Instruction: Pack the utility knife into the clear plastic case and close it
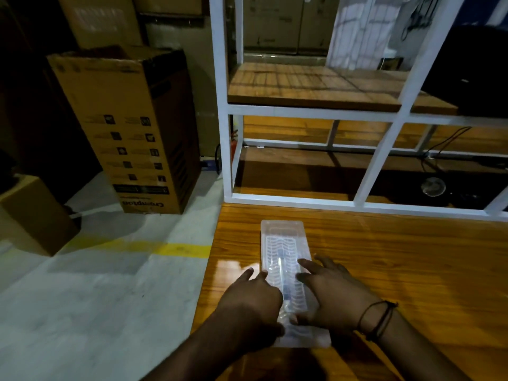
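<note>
Head view: long clear ribbed plastic case [284, 251] lies flat on glossy orange-brown wooden tabletop [384, 257], running away from both hands. Left hand [254, 295] and right hand [334, 288] rest on its near half w/ fingers spread flat, gripping nothing, prob. pressing lid shut. Slim utility knife [283, 273] shows thru plastic btwn the hands, so it looks packed already.

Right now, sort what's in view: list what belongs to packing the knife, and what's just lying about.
Part of the job:
clear plastic case on the wooden table
utility knife, dimly visible inside it
left hand and right hand, pressing on the case

Lying about:
tall cardboard box
small cardboard box
white shelf frame
</note>
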The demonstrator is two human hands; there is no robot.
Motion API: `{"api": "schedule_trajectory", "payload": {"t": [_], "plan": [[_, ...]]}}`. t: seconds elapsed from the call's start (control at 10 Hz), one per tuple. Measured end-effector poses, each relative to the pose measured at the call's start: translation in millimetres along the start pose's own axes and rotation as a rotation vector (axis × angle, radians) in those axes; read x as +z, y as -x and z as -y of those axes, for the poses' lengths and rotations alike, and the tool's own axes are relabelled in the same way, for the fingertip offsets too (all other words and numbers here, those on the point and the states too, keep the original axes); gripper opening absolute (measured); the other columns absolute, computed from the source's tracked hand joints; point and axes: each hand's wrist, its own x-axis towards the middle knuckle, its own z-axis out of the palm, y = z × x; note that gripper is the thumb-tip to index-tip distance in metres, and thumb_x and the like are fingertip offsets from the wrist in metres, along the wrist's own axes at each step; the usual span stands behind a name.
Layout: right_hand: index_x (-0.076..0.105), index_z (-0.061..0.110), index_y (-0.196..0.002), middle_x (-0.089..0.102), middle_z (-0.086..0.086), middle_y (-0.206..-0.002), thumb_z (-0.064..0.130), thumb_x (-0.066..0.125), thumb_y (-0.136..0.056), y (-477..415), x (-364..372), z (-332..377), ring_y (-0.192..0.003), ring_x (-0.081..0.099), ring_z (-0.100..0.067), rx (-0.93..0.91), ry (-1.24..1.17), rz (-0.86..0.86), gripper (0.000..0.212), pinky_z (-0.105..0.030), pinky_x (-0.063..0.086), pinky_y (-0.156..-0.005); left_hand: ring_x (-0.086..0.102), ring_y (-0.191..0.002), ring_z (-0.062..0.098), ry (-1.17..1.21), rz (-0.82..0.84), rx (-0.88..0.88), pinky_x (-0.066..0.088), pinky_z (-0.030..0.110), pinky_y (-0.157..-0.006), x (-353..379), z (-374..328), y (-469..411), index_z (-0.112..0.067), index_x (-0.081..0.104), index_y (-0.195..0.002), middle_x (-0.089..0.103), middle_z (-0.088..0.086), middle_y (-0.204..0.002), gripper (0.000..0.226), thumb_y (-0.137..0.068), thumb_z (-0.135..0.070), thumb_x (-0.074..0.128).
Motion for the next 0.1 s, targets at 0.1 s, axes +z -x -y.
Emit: {"api": "schedule_trajectory", "payload": {"t": [0.1], "plan": [[0.038, 0.029, -0.15, 0.013, 0.004, -0.167, 0.078, 0.052, -0.078, -5.4, -8.5, 2.2, -0.153, 0.004, -0.028, 0.002, -0.01, -0.106, 0.088, -0.048, 0.021, -0.12, 0.024, -0.155, 0.029, 0.053, -0.091, -0.024, 0.015, 0.045, -0.126, -12.5, 4.3, 2.7, -0.017, 0.054, -0.145, 0.048, 0.011, -0.157, 0.061, -0.096, -0.053, 0.06]]}}
